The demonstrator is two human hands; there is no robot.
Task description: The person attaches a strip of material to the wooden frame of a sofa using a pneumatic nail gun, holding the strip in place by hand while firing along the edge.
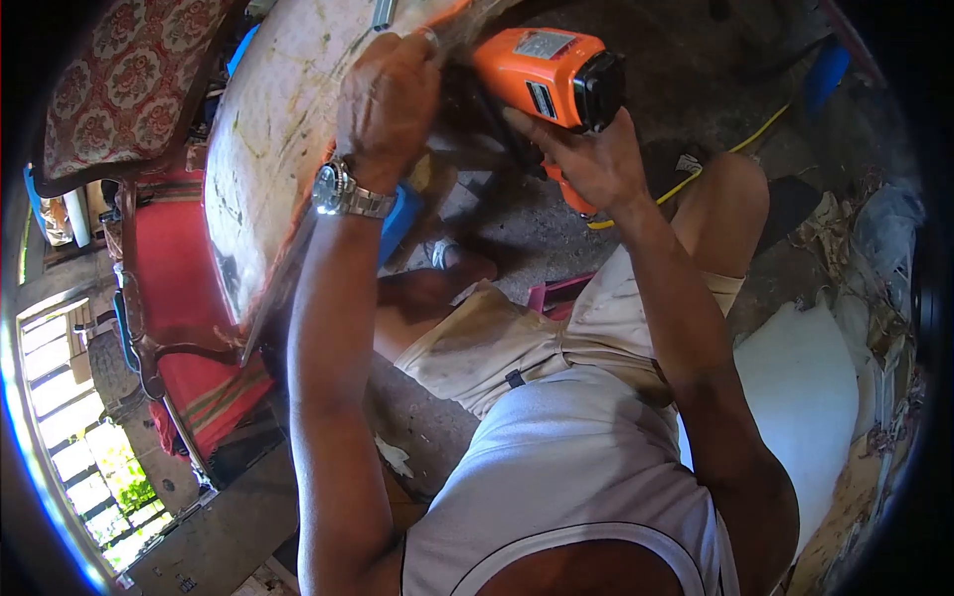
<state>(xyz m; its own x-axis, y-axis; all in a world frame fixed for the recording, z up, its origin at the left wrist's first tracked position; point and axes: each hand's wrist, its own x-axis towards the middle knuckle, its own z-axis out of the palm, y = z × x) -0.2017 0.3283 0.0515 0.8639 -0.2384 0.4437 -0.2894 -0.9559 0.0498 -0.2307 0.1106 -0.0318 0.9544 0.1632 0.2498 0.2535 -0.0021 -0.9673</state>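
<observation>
An orange nail gun (532,74) with a black end cap is in my right hand (596,159), whose fingers wrap round its grip. Its nose points left, towards the edge of a large pale, stained panel (268,139). My left hand (390,94) is closed at the panel's edge, a little left of the tool, with a watch on the wrist. Small grey metal strips (384,14) show just above its fingers. What those fingers hold, if anything, is hidden.
A red upholstered chair (174,258) with a carved wooden frame is at the left, below a floral-patterned seat back (129,74). A yellow hose (760,132) runs along the floor at right. White sheeting (800,387) lies at lower right, near crumpled plastic (887,233).
</observation>
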